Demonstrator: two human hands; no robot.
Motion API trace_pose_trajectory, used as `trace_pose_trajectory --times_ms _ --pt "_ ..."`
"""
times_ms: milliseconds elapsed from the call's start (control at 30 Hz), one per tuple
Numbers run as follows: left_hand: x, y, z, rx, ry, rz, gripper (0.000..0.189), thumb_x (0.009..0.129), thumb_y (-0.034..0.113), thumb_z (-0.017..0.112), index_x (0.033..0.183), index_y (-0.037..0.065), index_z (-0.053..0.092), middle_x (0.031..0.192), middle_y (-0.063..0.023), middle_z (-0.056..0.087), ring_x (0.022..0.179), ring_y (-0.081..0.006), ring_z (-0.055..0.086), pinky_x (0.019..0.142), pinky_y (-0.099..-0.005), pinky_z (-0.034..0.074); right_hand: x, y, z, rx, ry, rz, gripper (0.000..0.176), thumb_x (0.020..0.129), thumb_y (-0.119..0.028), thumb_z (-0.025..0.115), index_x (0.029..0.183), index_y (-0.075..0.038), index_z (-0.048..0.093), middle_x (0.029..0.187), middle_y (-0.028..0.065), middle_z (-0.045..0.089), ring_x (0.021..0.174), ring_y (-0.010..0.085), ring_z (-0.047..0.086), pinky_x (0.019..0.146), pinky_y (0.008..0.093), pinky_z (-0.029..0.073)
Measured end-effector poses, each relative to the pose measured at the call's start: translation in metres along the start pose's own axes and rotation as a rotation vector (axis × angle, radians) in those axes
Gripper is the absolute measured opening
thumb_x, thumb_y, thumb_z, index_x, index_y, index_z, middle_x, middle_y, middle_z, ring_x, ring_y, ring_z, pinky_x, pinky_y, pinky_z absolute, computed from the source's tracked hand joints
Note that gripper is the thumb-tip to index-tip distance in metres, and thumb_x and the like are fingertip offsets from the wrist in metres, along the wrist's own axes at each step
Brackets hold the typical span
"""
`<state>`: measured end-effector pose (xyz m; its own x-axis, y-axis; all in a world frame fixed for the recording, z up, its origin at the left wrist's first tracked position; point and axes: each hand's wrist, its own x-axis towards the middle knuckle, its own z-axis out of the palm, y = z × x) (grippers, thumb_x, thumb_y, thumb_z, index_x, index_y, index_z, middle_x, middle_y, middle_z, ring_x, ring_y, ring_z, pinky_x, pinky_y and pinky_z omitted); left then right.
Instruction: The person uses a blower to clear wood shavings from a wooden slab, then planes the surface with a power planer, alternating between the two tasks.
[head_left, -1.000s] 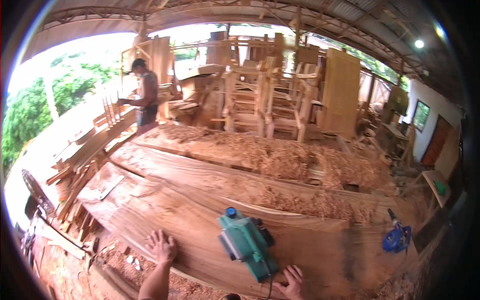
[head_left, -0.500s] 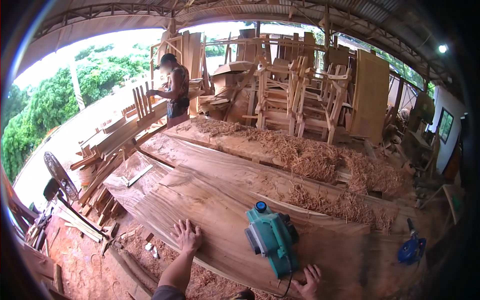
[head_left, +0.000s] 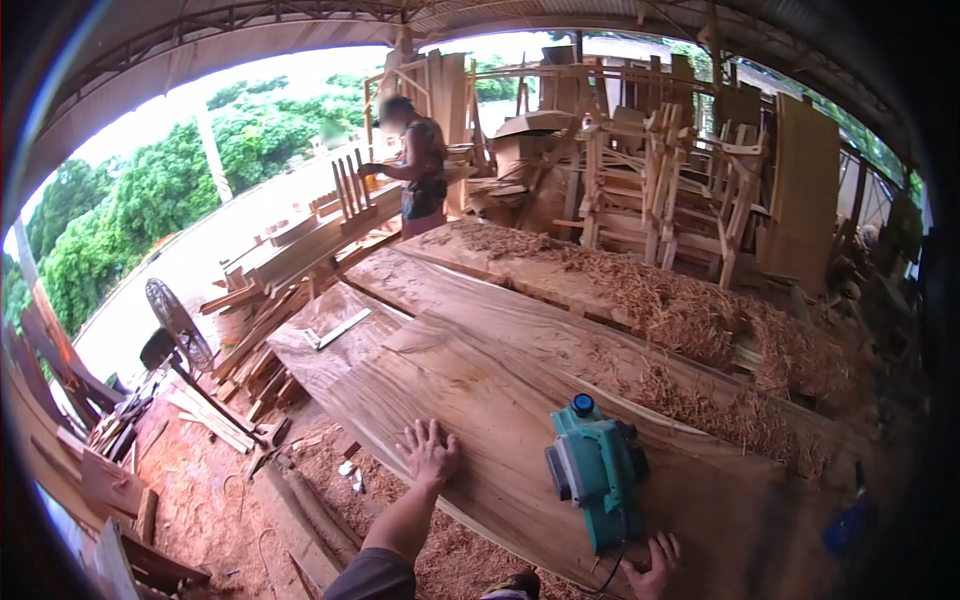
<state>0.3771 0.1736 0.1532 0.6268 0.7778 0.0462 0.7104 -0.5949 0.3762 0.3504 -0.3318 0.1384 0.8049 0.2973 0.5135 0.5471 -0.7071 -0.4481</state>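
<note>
My left hand (head_left: 429,455) lies flat near the front edge of a wide wooden board (head_left: 480,400), fingers spread and holding nothing. Toward the bottom, my right hand (head_left: 654,568) rests at the board's near side with its fingers apart, close to the cord of a teal electric planer (head_left: 597,475). The planer lies on the board between my hands, a blue knob at its far end, and neither hand grips it.
A try square (head_left: 342,328) lies at the board's far left end. Wood shavings (head_left: 690,320) heap along the back planks. A blue tool (head_left: 848,525) sits at right. A fan (head_left: 178,322) stands left. Another person (head_left: 420,165) works behind, near stacked chair frames (head_left: 670,190).
The whole view has swung left, so everything appears shifted to the right. Both hands stay on the board, and the planer has not visibly moved on it.
</note>
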Motion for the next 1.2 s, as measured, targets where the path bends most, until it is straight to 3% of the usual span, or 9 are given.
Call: trace_pose_trajectory --times_ms 700,900,1000,1200 --pt "0.002 -0.003 0.007 0.01 0.036 0.012 0.069 0.098 0.055 0.044 0.156 0.019 0.041 0.167 -0.0146 0.026 0.156 -0.0381 0.017 0.124 -0.0598 0.006 0.003 -0.01 -0.01 -0.057 -0.011 -0.032 0.063 0.08 -0.039 0.085 0.122 0.004 0.067 0.13 0.0248 0.064 0.125 0.046 0.055 0.107 0.0539 0.046" --pt "0.004 -0.004 0.006 0.015 0.02 -0.003 0.07 0.098 0.057 0.044 0.157 0.02 0.04 0.168 -0.0125 0.027 0.156 -0.0366 0.017 0.125 -0.0595 0.003 -0.003 0.009 0.001 -0.055 -0.042 -0.15 0.057 0.084 -0.04 0.082 0.118 0.004 0.07 0.125 0.023 0.067 0.122 0.0454 0.058 0.106 0.0539 0.048" --pt "0.003 -0.002 0.008 0.007 0.018 -0.003 0.07 0.098 0.057 0.044 0.157 0.02 0.04 0.168 -0.0125 0.026 0.156 -0.0361 0.016 0.125 -0.0594 0.003 -0.02 0.026 0.021 -0.139 -0.082 -0.097 0.066 0.087 -0.054 0.071 0.116 0.004 0.068 0.125 0.0258 0.064 0.122 0.0496 0.055 0.103 0.0583 0.046" --pt "0.004 -0.002 0.008 0.001 0.015 0.003 0.069 0.098 0.055 0.046 0.157 0.019 0.041 0.168 -0.013 0.025 0.157 -0.0361 0.015 0.124 -0.0591 0.002 -0.015 0.021 0.01 -0.285 -0.292 -0.186 0.06 0.091 -0.045 0.067 0.121 0.007 0.064 0.127 0.0307 0.061 0.124 0.0537 0.055 0.1 0.0587 0.051"
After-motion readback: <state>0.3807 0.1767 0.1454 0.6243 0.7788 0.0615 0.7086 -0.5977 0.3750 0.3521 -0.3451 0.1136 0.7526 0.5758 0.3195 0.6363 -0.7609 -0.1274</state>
